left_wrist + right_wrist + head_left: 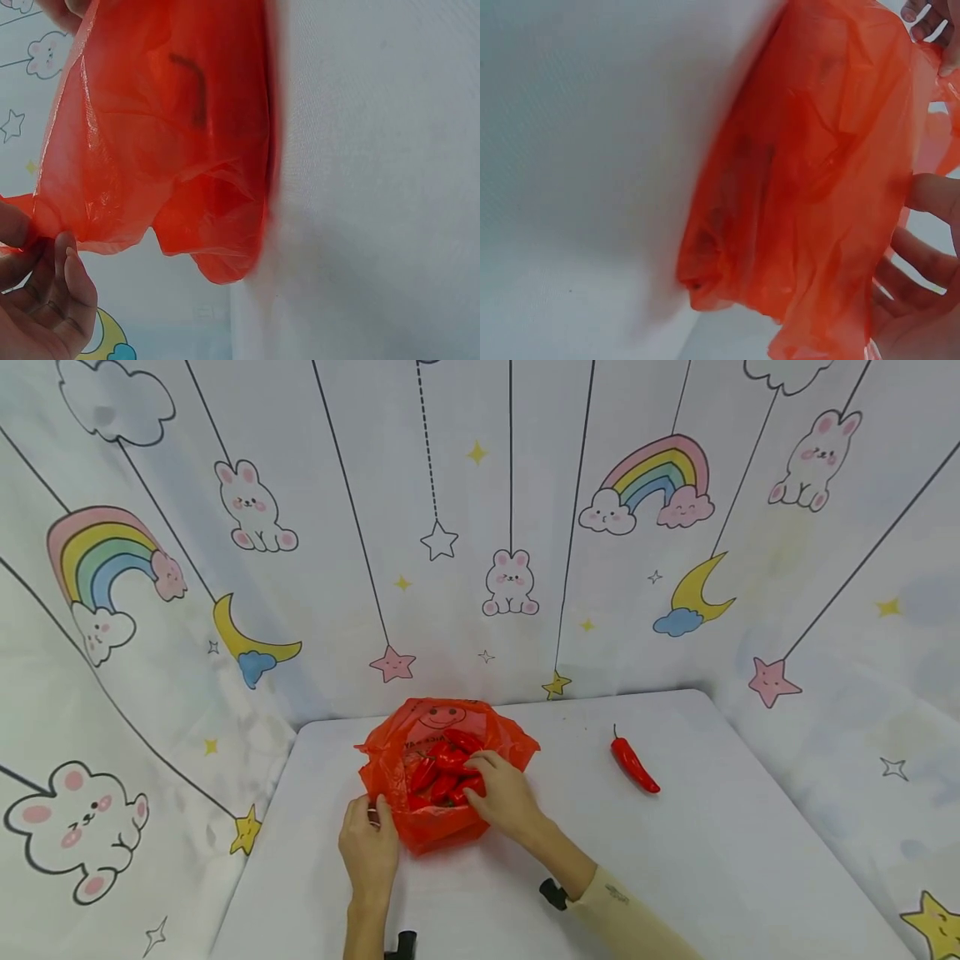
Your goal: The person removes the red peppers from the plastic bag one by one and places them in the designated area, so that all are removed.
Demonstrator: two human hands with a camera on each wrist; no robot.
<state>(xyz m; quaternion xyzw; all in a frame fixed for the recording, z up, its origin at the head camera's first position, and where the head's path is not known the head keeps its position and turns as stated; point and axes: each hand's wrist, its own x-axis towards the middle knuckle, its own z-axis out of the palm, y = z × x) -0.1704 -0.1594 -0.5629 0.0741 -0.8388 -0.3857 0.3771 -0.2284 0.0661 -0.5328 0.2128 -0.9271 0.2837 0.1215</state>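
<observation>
A red plastic bag [442,835] with a smiley print sits on the table with its mouth open, several red chili peppers [448,762] inside. At its near left edge, my left hand [369,843] pinches the rim; the left wrist view shows the thumb and fingers [66,262] on the thin plastic. My right hand [506,793] reaches over the right side of the mouth, fingertips among the peppers. In the right wrist view its bent fingers [922,259] are partly hidden behind the bag; I cannot tell whether they grip a pepper.
One red chili pepper [634,765] with a dark stem lies alone on the white table [720,860], right of the bag. Behind the table hangs a white cloth [345,635] printed with rabbits, stars and rainbows.
</observation>
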